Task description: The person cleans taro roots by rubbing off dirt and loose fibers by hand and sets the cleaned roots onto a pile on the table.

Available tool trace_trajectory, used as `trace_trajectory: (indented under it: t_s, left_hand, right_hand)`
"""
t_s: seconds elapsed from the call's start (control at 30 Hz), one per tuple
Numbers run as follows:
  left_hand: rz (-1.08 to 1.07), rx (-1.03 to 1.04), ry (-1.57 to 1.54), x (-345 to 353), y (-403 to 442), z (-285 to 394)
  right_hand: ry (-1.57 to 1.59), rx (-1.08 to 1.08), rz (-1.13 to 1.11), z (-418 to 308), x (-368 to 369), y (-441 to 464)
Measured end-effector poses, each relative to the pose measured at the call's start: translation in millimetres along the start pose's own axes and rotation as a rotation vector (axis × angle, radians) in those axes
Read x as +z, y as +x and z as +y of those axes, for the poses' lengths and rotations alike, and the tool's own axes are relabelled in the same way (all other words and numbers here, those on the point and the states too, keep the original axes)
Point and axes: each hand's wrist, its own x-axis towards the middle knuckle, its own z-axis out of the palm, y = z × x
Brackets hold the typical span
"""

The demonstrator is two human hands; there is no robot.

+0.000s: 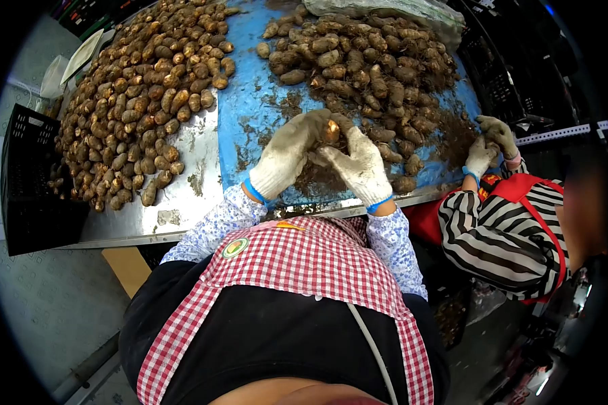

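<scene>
Both my hands wear soiled white knit gloves with blue bands at the wrists. They meet above the blue sheet at the table's near edge, around one small taro corm (332, 130) with a pale orange end showing. My left hand (289, 152) is closed around the taro from the left. From the right, my right hand (357, 163) grips it with curled fingers; part of the corm is hidden by the gloves. Just beyond lies a heap of hairy, soil-covered taros (371, 57). To the left is a larger pile of cleaner taros (138, 101) on bare metal.
Loose soil and root hairs litter the blue sheet (243, 88). A black crate (34, 182) stands at the table's left end. On the right, a co-worker in a striped top (500, 233) has gloved hands (483, 152) at the table edge. Dark crates (520, 74) stand behind.
</scene>
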Motion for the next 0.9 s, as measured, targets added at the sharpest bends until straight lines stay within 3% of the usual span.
trace_trajectory:
  t_s: [0.03, 0.13, 0.17, 0.27, 0.37, 0.5, 0.53, 0.6, 0.63, 0.7, 0.83, 0.9]
  left_hand:
    - [0.137, -0.345, -0.190, 23, 3, 39]
    - [0.128, -0.023, 0.411, 37, -16, 63]
    - [0.189, 0.038, 0.408, 40, -18, 62]
    - [0.263, -0.212, 0.503, 33, -8, 62]
    - [0.256, -0.170, 0.163, 19, 3, 24]
    - [0.275, -0.291, -0.302, 25, -3, 32]
    - [0.279, -0.310, -0.387, 24, -3, 30]
    - [0.184, -0.304, -0.271, 17, -5, 27]
    - [0.137, -0.329, -0.164, 11, -5, 29]
    - [-0.048, -0.323, 0.037, 17, -10, 55]
    - [-0.035, -0.132, 0.473, 23, -13, 60]
    - [-0.012, -0.317, 0.340, 22, -13, 71]
  right_hand:
    - [0.030, -0.023, 0.020, 2, -1, -2]
    - [0.016, -0.044, 0.031, 6, 1, -5]
    - [-0.066, -0.018, 0.020, 4, 2, -7]
    - [-0.075, 0.018, 0.001, -4, 2, -11]
    - [-0.003, -0.059, 0.071, 12, 19, -12]
    - [0.591, 0.007, -0.142, 16, 10, -4]
    - [0.573, 0.041, -0.095, 23, 8, -6]
    - [0.537, 0.110, -0.004, 29, 5, -11]
    - [0.847, 0.116, -0.022, 40, 10, -13]
    - [0.567, 0.094, -0.063, 35, 6, -13]
    - [0.026, 0.027, -0.140, -8, -11, -9]
    - [-0.197, -0.058, -0.133, 0, -8, -9]
